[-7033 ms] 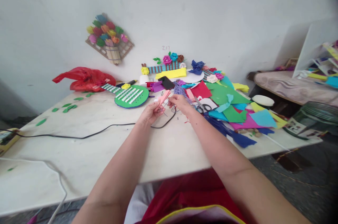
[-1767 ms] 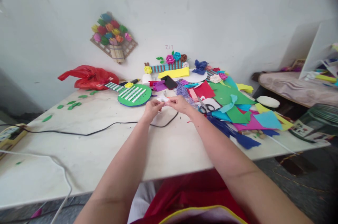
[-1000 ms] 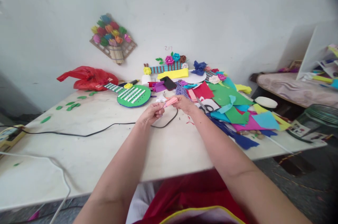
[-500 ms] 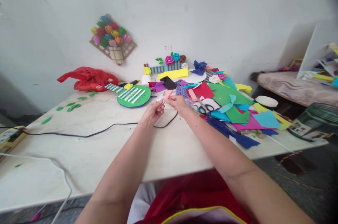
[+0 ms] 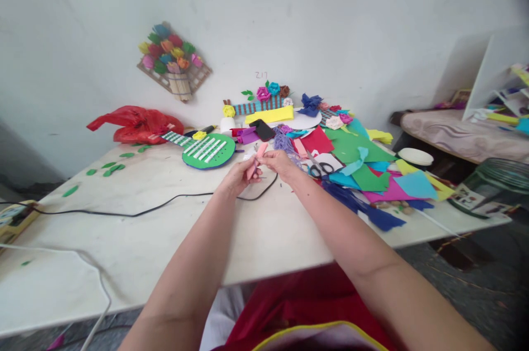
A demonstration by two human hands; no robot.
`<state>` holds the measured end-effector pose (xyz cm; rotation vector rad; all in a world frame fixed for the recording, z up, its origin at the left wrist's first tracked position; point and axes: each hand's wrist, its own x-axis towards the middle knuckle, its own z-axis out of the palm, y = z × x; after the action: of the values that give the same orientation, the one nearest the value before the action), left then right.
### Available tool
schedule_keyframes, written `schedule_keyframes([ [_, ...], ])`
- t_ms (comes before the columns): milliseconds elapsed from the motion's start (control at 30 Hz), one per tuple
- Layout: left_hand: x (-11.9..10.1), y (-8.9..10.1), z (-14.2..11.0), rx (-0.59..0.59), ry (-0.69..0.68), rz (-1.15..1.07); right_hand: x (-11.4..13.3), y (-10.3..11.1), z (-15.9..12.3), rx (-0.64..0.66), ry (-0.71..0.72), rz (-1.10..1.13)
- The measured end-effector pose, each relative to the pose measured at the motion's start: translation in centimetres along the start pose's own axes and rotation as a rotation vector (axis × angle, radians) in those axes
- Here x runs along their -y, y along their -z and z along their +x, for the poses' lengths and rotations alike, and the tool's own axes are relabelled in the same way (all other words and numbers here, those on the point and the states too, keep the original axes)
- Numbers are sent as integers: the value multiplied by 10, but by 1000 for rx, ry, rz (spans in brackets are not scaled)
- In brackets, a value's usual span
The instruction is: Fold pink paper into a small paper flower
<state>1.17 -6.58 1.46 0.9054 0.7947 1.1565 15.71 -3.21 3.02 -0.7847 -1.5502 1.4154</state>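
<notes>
My two hands meet above the middle of the white table [image 5: 136, 241]. A small pink paper strip [image 5: 255, 157] stands tilted between them. My left hand [image 5: 237, 176] pinches its lower end, fingers closed. My right hand [image 5: 281, 163] pinches it from the right side, fingers closed too. A black cable [image 5: 124, 212] loops on the table just under my hands. Scissors [image 5: 318, 168] lie right of my right hand.
Coloured paper scraps [image 5: 363, 172] cover the table's right part. A green paper guitar [image 5: 204, 150], a red plastic bag [image 5: 132, 124] and paper flowers [image 5: 266, 98] line the back. Green paper leaves [image 5: 109, 168] dot the left. A white cable [image 5: 88, 279] runs front left.
The pink strip went from lying level between my hands to standing tilted upward. Both hands stayed over the same spot, fingers working the strip.
</notes>
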Motion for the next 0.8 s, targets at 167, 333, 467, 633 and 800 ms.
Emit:
schedule_keyframes([
  [167, -1, 4, -2, 89, 4, 19, -1, 2, 0, 31, -10, -18],
  [333, -1, 5, -3, 103, -5, 19, -1, 1, 0, 36, 24, -50],
  [467, -1, 4, -2, 99, -68, -65, -1, 3, 0, 43, 84, -90],
  [633, -3, 0, -2, 68, -59, -165, -5, 11, 3, 81, 115, -149],
  [800, -7, -5, -5, 80, -63, -269, -4, 3, 3, 16, 118, 137],
])
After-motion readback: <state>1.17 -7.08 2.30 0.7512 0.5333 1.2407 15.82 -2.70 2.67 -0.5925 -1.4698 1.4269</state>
